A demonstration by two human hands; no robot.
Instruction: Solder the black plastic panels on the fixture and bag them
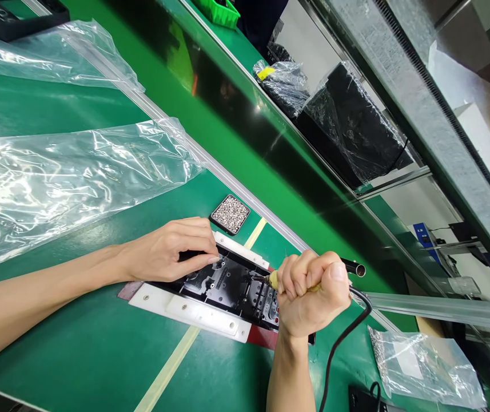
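While right hand [311, 294] grips screwdriver [270, 279], left hand [167, 252] steadies black part [223, 286].

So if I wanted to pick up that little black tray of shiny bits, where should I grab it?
Probably by its two opposite rims, coming straight down from above. The tray lies flat and open-topped on the green table, heaped with tiny loose pieces, so tipping it would likely spill them. Its far side looks free; the left hand sits close on the near side.

Bright, even light falls from overhead, leaving white glare on the crinkled clear plastic sheets [64, 177] and a sheen on the glossy green worktop [77, 355]. Shadows are faint; straight rails bend toward the edges, and focus stays sharp.
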